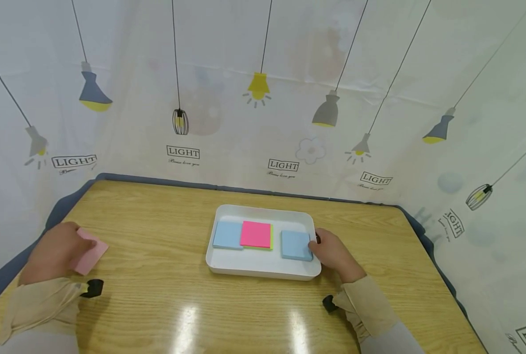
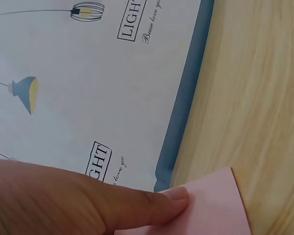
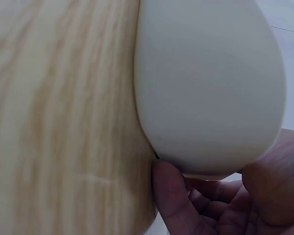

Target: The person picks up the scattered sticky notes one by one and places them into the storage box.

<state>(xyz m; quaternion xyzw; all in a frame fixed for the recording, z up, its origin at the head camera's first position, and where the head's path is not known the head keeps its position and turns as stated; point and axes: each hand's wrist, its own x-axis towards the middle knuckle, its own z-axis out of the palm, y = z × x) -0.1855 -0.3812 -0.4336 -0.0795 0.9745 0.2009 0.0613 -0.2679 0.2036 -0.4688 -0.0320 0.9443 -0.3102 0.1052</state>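
Note:
At the table's left side my left hand (image 1: 53, 251) pinches a light pink sticky-note pad (image 1: 93, 254), thumb on top. In the left wrist view the thumb lies flat over the pink pad (image 2: 213, 203). My right hand (image 1: 335, 251) grips the right end of a white tray (image 1: 254, 267), its thumb over the rim by a blue sticky-note pad (image 1: 295, 245). Farther left in the tray lie another blue pad (image 1: 227, 235) and a hot pink pad (image 1: 256, 234) with a yellow-green edge showing beneath. In the right wrist view, fingers (image 3: 171, 191) curl at the tray's end wall (image 3: 210, 88).
The wooden table (image 1: 156, 305) has a blue-grey border (image 1: 192, 186) along its back and sides. A pale curtain (image 1: 227, 162) printed with lamps hangs behind and beside it. Black straps (image 1: 95, 288) show at both wrists.

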